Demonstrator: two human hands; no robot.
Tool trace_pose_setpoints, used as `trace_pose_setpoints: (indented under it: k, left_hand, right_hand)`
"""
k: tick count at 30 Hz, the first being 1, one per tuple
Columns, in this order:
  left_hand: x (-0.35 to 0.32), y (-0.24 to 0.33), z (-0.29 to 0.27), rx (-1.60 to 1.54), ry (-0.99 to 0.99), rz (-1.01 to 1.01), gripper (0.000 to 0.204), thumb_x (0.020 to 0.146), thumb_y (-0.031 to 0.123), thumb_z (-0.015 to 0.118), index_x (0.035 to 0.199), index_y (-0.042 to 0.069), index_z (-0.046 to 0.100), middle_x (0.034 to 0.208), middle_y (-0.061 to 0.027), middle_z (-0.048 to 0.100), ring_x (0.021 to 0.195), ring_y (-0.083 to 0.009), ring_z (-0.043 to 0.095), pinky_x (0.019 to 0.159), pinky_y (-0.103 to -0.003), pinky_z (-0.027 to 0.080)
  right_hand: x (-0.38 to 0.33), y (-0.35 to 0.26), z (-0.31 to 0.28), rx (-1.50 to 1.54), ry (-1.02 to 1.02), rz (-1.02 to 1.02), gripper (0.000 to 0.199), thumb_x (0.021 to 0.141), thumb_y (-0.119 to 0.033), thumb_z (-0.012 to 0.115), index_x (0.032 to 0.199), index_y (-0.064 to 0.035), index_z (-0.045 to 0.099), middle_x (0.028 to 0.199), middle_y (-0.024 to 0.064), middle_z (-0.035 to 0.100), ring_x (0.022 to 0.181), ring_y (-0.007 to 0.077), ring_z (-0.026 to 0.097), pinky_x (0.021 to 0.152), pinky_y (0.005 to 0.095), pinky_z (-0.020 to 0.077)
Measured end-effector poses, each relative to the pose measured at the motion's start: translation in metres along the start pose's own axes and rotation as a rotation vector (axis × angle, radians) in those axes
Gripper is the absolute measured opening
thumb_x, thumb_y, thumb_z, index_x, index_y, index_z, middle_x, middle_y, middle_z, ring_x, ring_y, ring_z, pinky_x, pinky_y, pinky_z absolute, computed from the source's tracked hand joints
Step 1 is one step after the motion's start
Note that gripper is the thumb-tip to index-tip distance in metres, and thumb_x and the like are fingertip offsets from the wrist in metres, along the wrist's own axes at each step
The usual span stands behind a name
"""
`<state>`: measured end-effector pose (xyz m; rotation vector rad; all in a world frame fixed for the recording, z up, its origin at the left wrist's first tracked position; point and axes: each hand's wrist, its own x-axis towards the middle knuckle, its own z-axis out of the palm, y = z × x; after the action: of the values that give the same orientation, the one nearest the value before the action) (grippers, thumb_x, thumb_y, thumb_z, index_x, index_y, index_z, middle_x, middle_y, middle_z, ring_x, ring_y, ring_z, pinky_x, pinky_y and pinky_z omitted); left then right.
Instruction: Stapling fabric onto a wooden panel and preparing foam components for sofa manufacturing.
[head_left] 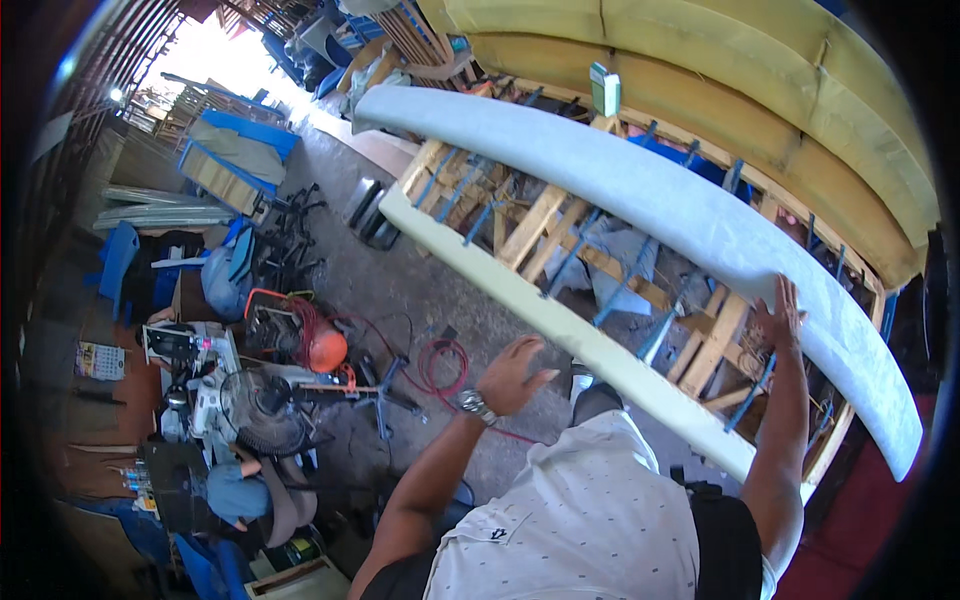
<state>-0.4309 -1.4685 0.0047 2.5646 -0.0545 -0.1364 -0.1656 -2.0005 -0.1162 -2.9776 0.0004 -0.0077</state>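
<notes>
**Right hand at grey padded strip, left hand free**

Long grey fabric strip (600, 165) lies across the wooden frame (535, 228), bowing from 11 o'clock round to 4. Right hand (782, 318) at 3 o'clock: fingers spread, laid along strip's inner edge; looks like contact, grip pressure can't be told. Left hand (515, 377) at 5 o'clock, just below centre: fingers open, nothing held, just beside the frame's pale front rail (565, 318). Hands well apart.

Frame: blue straps (621, 287) span between the rails. Yellow padded backrest (700, 85) behind, 1 o'clock. Red hose (440, 372) on floor, 7 o'clock; fan (265, 408), 8 o'clock.
</notes>
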Motion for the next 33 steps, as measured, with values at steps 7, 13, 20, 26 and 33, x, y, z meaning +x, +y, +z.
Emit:
trace_pose_setpoints:
  k: [7,13,20,26,33]
  left_hand:
    - [0.133,-0.100,-0.039,0.033,-0.079,0.142,0.065,0.096,0.044,0.062,0.139,-0.002,0.047,0.151,-0.0206,0.041,0.140,-0.0381,0.043,0.115,-0.046,0.036]
    - [0.260,-0.254,-0.123,0.181,-0.085,0.049,0.069,0.096,0.049,0.062,0.138,-0.003,0.048,0.150,-0.0247,0.043,0.142,-0.0399,0.040,0.118,-0.047,0.033]
    - [0.490,-0.423,-0.217,0.303,0.019,0.153,0.070,0.095,0.048,0.061,0.143,-0.001,0.046,0.147,-0.0243,0.046,0.138,-0.0413,0.042,0.114,-0.050,0.036]
    - [0.684,-0.587,-0.284,0.465,0.083,0.239,0.077,0.097,0.049,0.057,0.153,0.001,0.035,0.161,-0.0212,0.033,0.149,-0.0380,0.031,0.119,-0.054,0.027]
    - [0.784,-0.700,-0.318,0.427,0.165,0.299,0.072,0.097,0.046,0.055,0.156,0.010,0.034,0.164,-0.0112,0.033,0.152,-0.0348,0.027,0.121,-0.057,0.019]
  right_hand:
    - [0.051,-0.004,0.031,0.195,0.155,0.017,0.066,0.097,-0.041,0.063,0.150,-0.0070,0.043,0.155,0.0196,0.041,0.143,0.0402,0.038,0.111,0.0678,0.0304]
    - [0.092,-0.222,0.014,0.184,0.121,0.146,0.062,0.092,-0.031,0.071,0.145,-0.0067,0.050,0.150,0.0170,0.049,0.138,0.0382,0.045,0.110,0.0584,0.0335]
    - [0.168,-0.513,0.057,0.276,0.065,-0.190,0.062,0.088,-0.029,0.074,0.142,-0.0097,0.053,0.153,0.0095,0.049,0.147,0.0290,0.039,0.119,0.0553,0.0247]
    - [0.244,-0.697,0.114,0.201,-0.019,-0.211,0.072,0.089,-0.039,0.071,0.148,-0.0062,0.046,0.158,0.0123,0.041,0.151,0.0284,0.032,0.122,0.0600,0.0161]
    - [0.375,-0.808,0.152,0.183,-0.065,-0.235,0.079,0.089,-0.038,0.069,0.153,-0.0043,0.039,0.163,0.0126,0.035,0.153,0.0295,0.029,0.123,0.0595,0.0134]
